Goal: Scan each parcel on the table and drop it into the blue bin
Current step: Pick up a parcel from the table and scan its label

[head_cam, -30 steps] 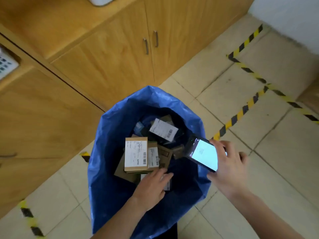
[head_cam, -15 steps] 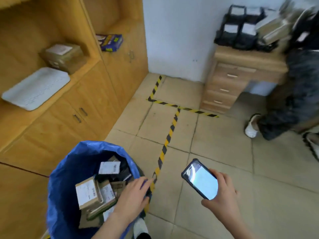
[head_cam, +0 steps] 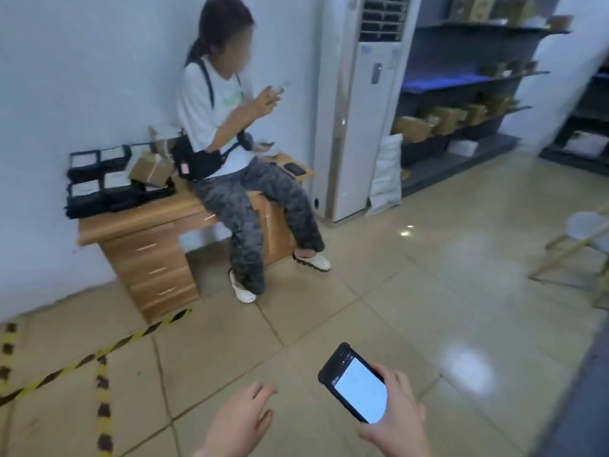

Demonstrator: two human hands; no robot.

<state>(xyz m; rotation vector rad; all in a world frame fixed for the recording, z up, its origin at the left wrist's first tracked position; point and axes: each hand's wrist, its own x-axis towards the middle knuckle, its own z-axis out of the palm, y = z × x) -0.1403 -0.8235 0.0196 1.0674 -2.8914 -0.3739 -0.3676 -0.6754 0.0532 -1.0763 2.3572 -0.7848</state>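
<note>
Right hand grips scanner; left hand empty, fingers spread.

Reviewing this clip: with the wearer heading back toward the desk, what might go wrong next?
1. A seated person occupies the desk edge, so reaching the parcels stacked behind could mean a bump.
2. The right hand holds the scanner alone; only the empty left hand can lift, so a parcel may slip.
</note>
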